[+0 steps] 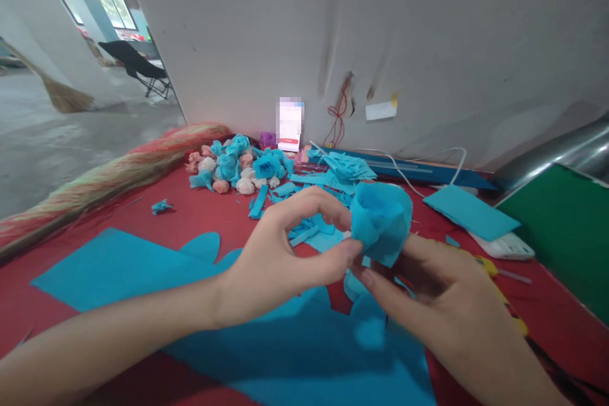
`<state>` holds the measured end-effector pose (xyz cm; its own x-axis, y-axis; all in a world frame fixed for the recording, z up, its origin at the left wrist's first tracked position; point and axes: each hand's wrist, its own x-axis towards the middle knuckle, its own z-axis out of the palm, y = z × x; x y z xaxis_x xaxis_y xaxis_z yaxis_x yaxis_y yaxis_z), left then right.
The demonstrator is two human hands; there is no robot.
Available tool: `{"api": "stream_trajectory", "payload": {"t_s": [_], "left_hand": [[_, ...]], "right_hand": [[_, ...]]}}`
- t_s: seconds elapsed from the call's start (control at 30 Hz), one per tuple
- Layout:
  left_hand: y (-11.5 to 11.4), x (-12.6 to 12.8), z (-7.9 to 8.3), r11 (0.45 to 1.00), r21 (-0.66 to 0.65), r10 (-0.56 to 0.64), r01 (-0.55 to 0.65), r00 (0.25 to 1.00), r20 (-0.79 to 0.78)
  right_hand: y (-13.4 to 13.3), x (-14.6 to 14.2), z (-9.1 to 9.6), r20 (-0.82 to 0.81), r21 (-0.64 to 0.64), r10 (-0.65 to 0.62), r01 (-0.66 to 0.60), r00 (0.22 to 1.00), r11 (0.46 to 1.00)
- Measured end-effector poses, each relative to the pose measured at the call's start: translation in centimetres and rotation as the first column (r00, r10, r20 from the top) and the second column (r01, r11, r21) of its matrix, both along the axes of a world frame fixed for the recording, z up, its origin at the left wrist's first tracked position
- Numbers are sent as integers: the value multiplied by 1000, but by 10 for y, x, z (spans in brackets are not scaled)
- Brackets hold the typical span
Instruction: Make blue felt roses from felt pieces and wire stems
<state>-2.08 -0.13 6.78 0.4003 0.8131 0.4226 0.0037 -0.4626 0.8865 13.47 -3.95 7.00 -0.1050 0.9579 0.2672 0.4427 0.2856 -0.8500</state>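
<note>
A blue paper flower [382, 219] with curled, overlapping petals is held up between my two hands. My left hand [295, 247] pinches its left edge between thumb and fingers. From below and the right, my right hand [442, 292] grips its base; some of those fingers are hidden behind the petals. Beneath the hands lies a large sheet of blue paper [285, 349] with curved cut edges. Rounded blue paper pieces [368, 323] rest on it just under the flower.
Finished paper flowers [228, 165] in blue, pink and white are heaped at the back left. Blue paper strips [345, 168] lie behind my hands. A lit phone [290, 125] leans on the wall. At right are a white calculator-like device [507, 246], yellow-handled tool [486, 265] and green board [561, 235].
</note>
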Motion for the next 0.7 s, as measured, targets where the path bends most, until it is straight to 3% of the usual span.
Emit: {"api": "stream_trajectory", "payload": {"t_s": [0.13,0.27,0.4,0.57,0.7], "left_hand": [[-1,-2,-4,999,-38,-12,15,998,67],[-3,-2,-5,994,-96,-41,54,990,133],[-2,0,-2,986,-136,-74,96,984,164],[-2,0,-2,986,-136,-77,99,984,162],[-3,-1,-3,986,-133,-82,101,986,142]], "right_hand": [[1,2,2,-12,87,95,-94,995,992],[3,6,5,-3,127,106,-105,994,986],[3,7,5,10,65,77,-78,997,995],[2,5,6,-111,-23,-23,21,994,1000],[1,6,8,-128,-56,7,-14,992,998]]}}
